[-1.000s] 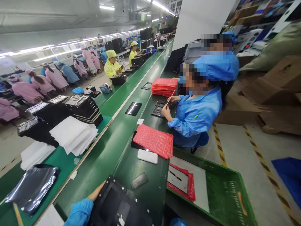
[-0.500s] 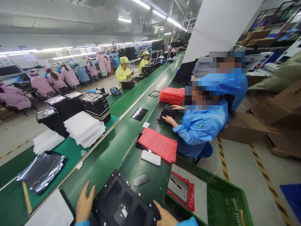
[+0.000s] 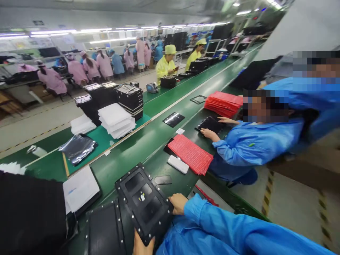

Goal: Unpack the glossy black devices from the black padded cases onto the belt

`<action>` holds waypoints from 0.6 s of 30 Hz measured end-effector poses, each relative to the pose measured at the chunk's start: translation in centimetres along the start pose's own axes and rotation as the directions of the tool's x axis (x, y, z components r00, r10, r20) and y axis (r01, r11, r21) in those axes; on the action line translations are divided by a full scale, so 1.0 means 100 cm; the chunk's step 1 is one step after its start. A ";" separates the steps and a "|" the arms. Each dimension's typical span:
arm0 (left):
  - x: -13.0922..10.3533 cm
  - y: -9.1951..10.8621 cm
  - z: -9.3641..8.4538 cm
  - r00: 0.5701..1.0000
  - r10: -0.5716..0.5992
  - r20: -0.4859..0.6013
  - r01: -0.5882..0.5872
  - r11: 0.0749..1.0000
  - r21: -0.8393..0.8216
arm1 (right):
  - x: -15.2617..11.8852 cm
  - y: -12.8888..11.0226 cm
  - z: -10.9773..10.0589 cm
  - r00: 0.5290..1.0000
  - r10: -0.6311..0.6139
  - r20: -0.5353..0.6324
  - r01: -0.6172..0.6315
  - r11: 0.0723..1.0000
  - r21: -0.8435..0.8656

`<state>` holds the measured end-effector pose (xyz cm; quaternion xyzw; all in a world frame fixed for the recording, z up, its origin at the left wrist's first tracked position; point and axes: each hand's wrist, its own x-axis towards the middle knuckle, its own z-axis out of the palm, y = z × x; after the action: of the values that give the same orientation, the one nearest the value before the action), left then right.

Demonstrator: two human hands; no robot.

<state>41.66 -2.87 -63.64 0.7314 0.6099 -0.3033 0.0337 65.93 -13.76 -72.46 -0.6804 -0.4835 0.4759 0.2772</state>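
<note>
A black tray (image 3: 157, 207) with rectangular recesses, white dots along its rim and a small white and yellow label lies tilted before me on the green bench. My left hand (image 3: 143, 244) grips its near edge, thumb and fingers at the corner. At the right edge, my right hand (image 3: 178, 204) closes on the side, its fingertips partly hidden. Left of it is another black dotted panel (image 3: 104, 230). A thin dark plate (image 3: 163, 180) lies just beyond the tray, close to a white rectangular case (image 3: 177, 164).
Red bubble-wrap sleeves (image 3: 190, 153) lie beside a co-worker in blue (image 3: 247, 145), whose hands touch a black panel (image 3: 211, 126). White sheets (image 3: 81, 189) and a silvery bag (image 3: 78, 148) are at left. A green crate (image 3: 240, 200) stands at right, partly hidden by my sleeve.
The view has turned left. My hands, earlier with fingers extended beside the tray, now grip it at the near edge and right side. The second black panel has come into view.
</note>
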 end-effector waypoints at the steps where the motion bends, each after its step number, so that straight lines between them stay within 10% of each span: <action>1: -0.006 0.004 0.000 0.999 -0.045 0.016 0.045 0.999 -0.004 | 0.000 0.001 0.000 1.000 -0.024 0.007 0.024 0.999 -0.023; 12: -0.060 0.044 -0.016 0.961 -0.259 -0.095 0.261 0.965 0.017 | 0.005 0.024 -0.001 0.962 -0.233 0.140 0.212 0.965 0.152; 18: -0.063 0.036 -0.028 0.956 -0.288 -0.046 0.290 0.957 0.032 | 0.065 0.081 -0.095 0.873 -0.456 0.174 0.206 0.667 0.716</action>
<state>45.61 -8.14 -59.43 0.6410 0.7048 -0.3016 -0.0377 78.33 -10.09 -78.02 -0.3380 -0.4336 0.6686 0.5007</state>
